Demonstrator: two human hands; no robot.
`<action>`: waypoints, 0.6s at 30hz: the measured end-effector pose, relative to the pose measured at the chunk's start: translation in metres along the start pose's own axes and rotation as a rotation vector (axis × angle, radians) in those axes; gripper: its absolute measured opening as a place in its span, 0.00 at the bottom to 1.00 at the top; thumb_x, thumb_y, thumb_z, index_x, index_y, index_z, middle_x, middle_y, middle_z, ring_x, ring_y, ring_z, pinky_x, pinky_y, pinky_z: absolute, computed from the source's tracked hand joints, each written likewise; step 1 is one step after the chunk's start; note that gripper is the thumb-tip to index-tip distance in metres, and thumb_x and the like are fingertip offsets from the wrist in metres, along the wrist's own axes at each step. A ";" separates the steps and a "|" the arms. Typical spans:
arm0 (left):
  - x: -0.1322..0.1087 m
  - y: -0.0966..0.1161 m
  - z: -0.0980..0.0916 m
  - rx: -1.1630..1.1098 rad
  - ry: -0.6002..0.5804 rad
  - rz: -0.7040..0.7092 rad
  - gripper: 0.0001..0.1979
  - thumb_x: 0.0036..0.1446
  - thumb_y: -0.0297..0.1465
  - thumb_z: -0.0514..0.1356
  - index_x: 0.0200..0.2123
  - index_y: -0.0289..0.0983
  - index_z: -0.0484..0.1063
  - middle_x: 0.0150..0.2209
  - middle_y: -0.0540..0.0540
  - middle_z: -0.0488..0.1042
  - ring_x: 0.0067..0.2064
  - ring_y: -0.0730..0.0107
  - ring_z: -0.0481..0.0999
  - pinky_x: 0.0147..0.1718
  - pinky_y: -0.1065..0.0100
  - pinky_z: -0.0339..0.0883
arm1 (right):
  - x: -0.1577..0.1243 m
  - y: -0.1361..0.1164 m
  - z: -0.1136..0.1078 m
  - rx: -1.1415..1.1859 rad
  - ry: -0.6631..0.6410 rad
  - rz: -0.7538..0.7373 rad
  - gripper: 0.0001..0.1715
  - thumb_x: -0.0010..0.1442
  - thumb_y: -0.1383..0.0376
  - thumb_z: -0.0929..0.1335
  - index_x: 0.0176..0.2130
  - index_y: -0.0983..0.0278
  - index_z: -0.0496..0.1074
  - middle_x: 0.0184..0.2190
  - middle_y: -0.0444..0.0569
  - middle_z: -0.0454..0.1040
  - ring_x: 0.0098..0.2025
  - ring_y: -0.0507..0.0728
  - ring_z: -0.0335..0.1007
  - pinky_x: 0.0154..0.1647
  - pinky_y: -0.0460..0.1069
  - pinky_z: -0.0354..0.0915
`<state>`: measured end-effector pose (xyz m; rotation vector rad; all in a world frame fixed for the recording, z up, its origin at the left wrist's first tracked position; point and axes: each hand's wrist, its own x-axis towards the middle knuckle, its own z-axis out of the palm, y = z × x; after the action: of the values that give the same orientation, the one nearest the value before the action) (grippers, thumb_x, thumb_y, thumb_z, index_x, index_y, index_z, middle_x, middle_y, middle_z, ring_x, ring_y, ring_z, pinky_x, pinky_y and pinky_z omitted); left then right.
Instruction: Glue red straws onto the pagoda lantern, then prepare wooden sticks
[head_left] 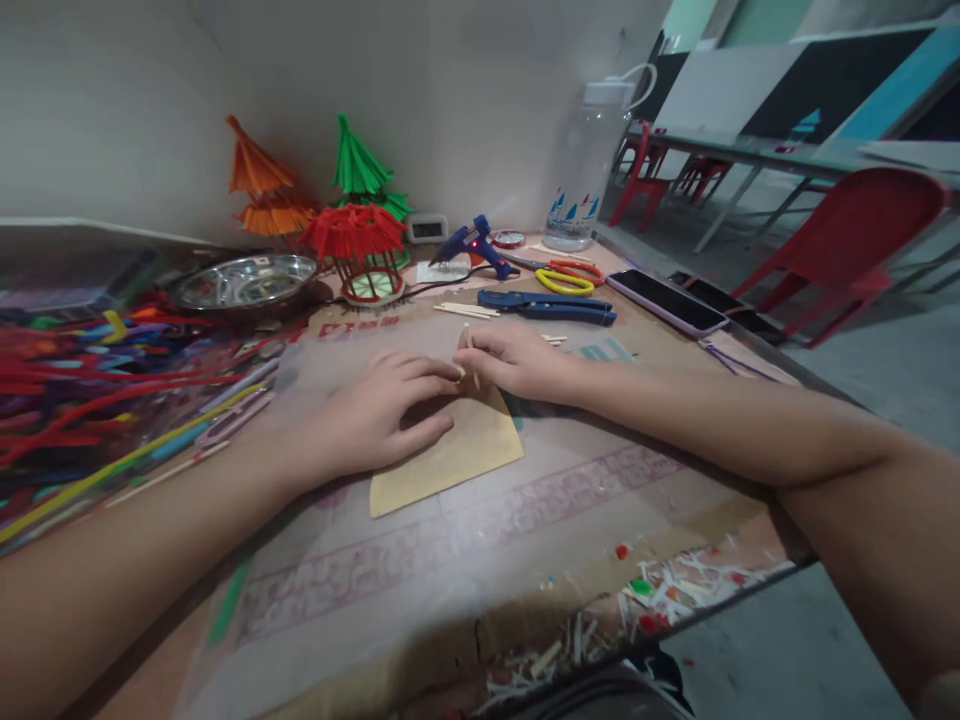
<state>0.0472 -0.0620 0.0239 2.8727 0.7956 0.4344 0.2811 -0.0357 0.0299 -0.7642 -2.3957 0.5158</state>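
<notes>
My left hand (394,405) lies palm down over a piece of yellow paper (457,455), with its thumb apart from its fingers. Its fingertips reach close to my right hand (517,360). The right hand is closed in a pinch around a short pale wooden stick (467,332), whose end sticks up above the fingers. Whether the left fingertips touch the stick, I cannot tell. Behind the right hand lie several loose wooden sticks (465,310) and a blue cutter tool (547,307).
Red (356,235), green (360,160) and orange (259,180) tiered models stand by the wall near a metal plate (247,282). A blue glue gun (472,245), scissors (566,280), bottle (577,180) and phone (667,300) line the back. Colourful pipe cleaners (67,400) fill the left; scraps (660,600) litter the front edge.
</notes>
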 end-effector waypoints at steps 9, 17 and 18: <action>0.000 0.001 -0.001 -0.023 -0.011 -0.023 0.18 0.68 0.40 0.56 0.56 0.40 0.75 0.58 0.42 0.75 0.60 0.55 0.72 0.60 0.51 0.62 | 0.001 0.002 -0.002 0.018 0.077 0.152 0.19 0.69 0.56 0.62 0.29 0.63 0.66 0.24 0.44 0.70 0.29 0.53 0.66 0.34 0.48 0.58; 0.000 0.001 0.001 -0.070 0.022 0.003 0.17 0.68 0.39 0.57 0.56 0.40 0.74 0.57 0.42 0.77 0.59 0.55 0.73 0.59 0.52 0.63 | 0.003 0.009 0.003 0.560 0.132 0.273 0.14 0.66 0.56 0.69 0.34 0.62 0.65 0.22 0.40 0.72 0.25 0.51 0.72 0.29 0.46 0.67; 0.001 0.001 0.001 -0.080 0.029 0.009 0.17 0.67 0.38 0.57 0.56 0.40 0.74 0.57 0.42 0.77 0.58 0.55 0.73 0.58 0.52 0.63 | 0.004 0.009 0.004 0.603 0.137 0.273 0.14 0.65 0.56 0.70 0.35 0.62 0.66 0.23 0.41 0.73 0.25 0.51 0.73 0.29 0.46 0.68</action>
<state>0.0486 -0.0628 0.0236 2.8038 0.7520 0.4990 0.2800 -0.0267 0.0239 -0.8103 -1.8590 1.1840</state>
